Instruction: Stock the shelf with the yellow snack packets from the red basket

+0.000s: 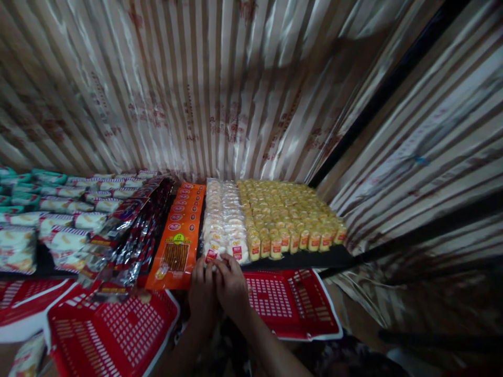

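Observation:
Both my hands meet at the front end of a row of clear packets with white contents. My left hand [203, 288] and my right hand [232, 287] close their fingers on the lower edge of the front packet [212, 251], which has a red label. A second row of white packets [238, 249] lies just to the right. Left of my hands are overlapping orange snack packets [177, 246] with brown sticks showing through a window. To the right stand rows of small yellow packaged snacks [276, 247] with red-orange labels.
Dark shiny packets [135, 243] and white bread-like packets [66, 240] fill the shelf's left side. Below the black shelf edge [302, 260] are a red basket [113, 330] and another red basket [293, 303]. A striped curtain [220, 89] hangs behind, with a dark pole [365, 115] at right.

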Demonstrator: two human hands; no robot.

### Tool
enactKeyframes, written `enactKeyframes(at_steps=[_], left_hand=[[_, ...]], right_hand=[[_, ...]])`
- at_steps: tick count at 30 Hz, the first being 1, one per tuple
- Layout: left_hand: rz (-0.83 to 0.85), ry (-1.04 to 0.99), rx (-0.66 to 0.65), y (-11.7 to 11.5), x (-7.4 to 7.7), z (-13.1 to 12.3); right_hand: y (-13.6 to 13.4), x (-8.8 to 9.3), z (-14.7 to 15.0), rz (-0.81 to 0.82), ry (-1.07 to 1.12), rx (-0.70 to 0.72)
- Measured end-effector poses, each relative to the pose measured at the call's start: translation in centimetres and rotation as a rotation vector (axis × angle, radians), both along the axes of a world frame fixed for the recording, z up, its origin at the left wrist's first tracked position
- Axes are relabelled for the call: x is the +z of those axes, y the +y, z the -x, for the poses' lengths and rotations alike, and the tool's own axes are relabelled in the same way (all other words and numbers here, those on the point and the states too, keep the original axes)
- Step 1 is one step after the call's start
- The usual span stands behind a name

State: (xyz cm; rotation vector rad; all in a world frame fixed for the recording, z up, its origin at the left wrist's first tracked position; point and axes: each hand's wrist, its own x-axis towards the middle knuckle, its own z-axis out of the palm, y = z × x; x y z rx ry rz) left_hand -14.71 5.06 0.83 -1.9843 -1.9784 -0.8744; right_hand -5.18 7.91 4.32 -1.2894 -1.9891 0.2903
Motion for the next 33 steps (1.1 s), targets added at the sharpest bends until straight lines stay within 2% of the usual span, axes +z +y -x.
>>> enactKeyframes(at_steps=[5,9,16,20,25,33], left_hand=[[-0.067,-0.095,0.114,1.3,0.7,-0.6],[-0.124,-0.115,0.168,1.4,0.6,-1.1],[-0.096,-0.114,0.164,1.4,0.6,-1.5],[0.0,-0.1,0.198,2.0,1.6,-1.6],[0.106,-0.127,0.205,2.8,2.8,-1.8],[0.007,-0.101,0.271,2.4,3.1,-2.9]], right_hand=[[0.4,-0.1,-0.7,-0.019,0.004,0.096],[0.3,-0.3,-2.6,-0.026,-0.015,0.19],[0.9,-1.4,-6.4,-0.126,-0.079,0.205],[1.5,-1.7,-6.5,-0.094,-0.185,0.214],[1.6,-1.3,-6.0,-0.036,-0.246,0.17],[1.6,-0.4,-7.8,-0.025,-0.243,0.306]])
